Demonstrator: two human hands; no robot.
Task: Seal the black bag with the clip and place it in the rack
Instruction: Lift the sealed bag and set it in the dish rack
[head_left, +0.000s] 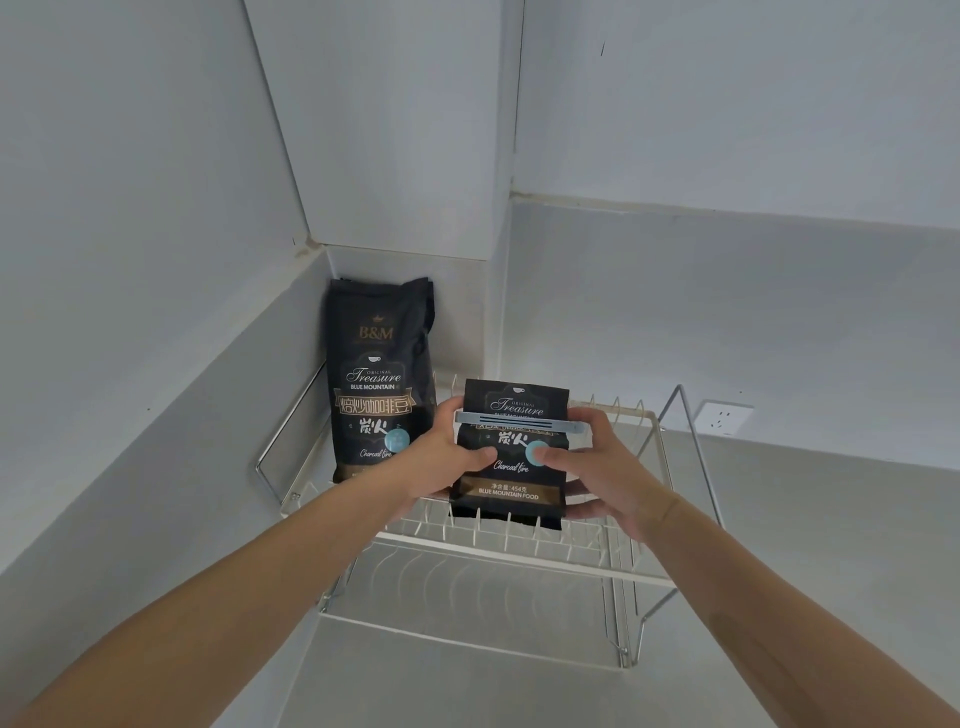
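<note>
A grey counter (779, 519) runs into a corner between pale walls. On it, set into that corner, stands a white two-tier wire rack (519, 558) with upright prongs along its upper tier and a metal loop handle at each end. A white wall socket (723, 417) sits on the wall just above the counter's back edge, to the right of the rack.

At the rack's left end, toward the counter's corner, a tall black coffee bag (379, 379) stands upright on the upper tier, its top unclipped. To the right of it, over the middle of the upper tier, is the black bag (511, 480) of the task, held upright with its bottom edge down among the front prongs. Its top is folded over, and a long grey clip (522, 422) is clamped straight across it.

The left hand (441, 457) grips the bag's left side, thumb on the front face. The right hand (602, 467) grips the right side, thumb pressed on the round blue sticker, fingers curled behind the bag.
</note>
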